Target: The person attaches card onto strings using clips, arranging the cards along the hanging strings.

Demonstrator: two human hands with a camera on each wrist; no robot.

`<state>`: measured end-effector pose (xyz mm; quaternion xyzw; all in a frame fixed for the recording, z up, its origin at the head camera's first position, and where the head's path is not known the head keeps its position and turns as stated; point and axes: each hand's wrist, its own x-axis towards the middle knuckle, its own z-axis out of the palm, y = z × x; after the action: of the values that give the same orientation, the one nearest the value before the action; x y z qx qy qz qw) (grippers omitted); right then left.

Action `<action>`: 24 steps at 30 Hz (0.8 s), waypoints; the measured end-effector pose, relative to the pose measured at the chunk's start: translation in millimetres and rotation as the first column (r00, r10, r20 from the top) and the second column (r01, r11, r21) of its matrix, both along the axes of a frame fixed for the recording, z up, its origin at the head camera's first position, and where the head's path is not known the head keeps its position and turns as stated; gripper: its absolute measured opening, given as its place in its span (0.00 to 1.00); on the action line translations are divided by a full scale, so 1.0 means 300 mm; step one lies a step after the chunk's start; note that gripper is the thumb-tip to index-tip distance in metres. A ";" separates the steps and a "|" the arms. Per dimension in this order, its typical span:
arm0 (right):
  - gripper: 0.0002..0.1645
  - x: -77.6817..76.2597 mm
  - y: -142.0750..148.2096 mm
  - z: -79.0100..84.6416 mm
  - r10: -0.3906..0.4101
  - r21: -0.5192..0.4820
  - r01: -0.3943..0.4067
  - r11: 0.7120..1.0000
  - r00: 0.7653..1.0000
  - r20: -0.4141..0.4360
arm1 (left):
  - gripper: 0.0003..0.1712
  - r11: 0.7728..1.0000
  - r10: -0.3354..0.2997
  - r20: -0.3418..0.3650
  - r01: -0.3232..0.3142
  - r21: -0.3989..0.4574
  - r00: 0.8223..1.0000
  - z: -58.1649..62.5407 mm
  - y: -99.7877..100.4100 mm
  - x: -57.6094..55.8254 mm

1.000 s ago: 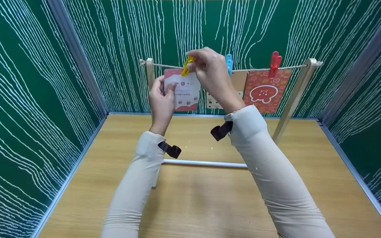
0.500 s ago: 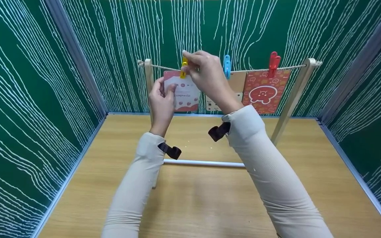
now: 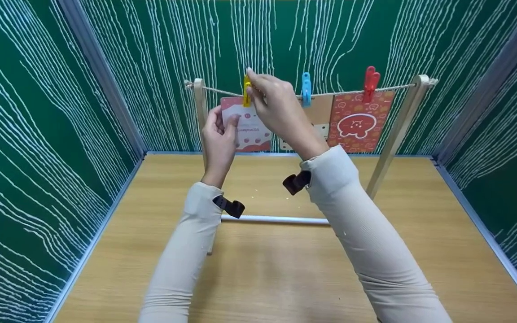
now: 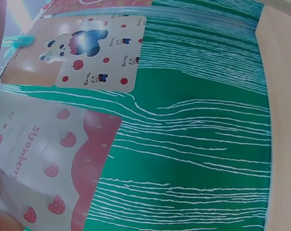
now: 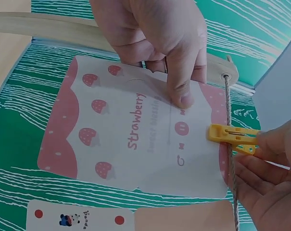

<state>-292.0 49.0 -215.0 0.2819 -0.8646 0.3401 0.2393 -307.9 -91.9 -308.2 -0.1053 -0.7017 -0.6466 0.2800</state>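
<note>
My left hand (image 3: 220, 137) pinches the left side of a pink-and-white strawberry card (image 3: 254, 130), thumb in front and fingers behind. The card's top edge meets the rope (image 5: 228, 106) in the right wrist view. With thumb and fingers, my right hand (image 3: 276, 105) pinches the handles of a yellow clothespin (image 5: 232, 134). The tips of that clothespin lie over the card's top edge and across the rope. Only the card's lower part shows in the left wrist view, with a sliver of the left hand at the edge.
Along the same rope, a blue clothespin (image 3: 306, 89) holds a panda card (image 4: 99, 53), and a red clothespin (image 3: 370, 84) holds a red card (image 3: 359, 123). Wooden posts (image 3: 393, 143) carry the rope. A white bar (image 3: 281, 220) runs low across the wooden table (image 3: 267, 278).
My right hand has shifted slightly left and turned the yellow clothespin from tilted to upright at the card's top edge. The left hand stays nearly still on the card.
</note>
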 end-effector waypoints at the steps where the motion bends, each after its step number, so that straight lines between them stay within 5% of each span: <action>1: 0.27 0.003 -0.001 0.001 -0.001 0.006 0.001 1.000 1.000 0.001 | 0.22 1.000 -0.003 0.005 0.003 0.004 1.000 0.002 -0.001 0.004; 11: 0.29 0.018 0.009 -0.006 -0.004 0.028 0.005 1.000 1.000 -0.031 | 0.27 1.000 -0.007 -0.001 0.008 0.021 1.000 0.011 0.001 0.028; 24: 0.29 0.024 0.053 -0.060 0.052 -0.030 -0.057 0.998 0.989 -0.140 | 0.29 0.999 -0.021 -0.101 0.025 0.035 0.995 -0.020 -0.015 0.037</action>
<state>-284.7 64.9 -233.0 0.3243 -0.8319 0.3407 0.2944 -296.9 -96.2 -314.2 -0.1407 -0.6737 -0.6562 0.3093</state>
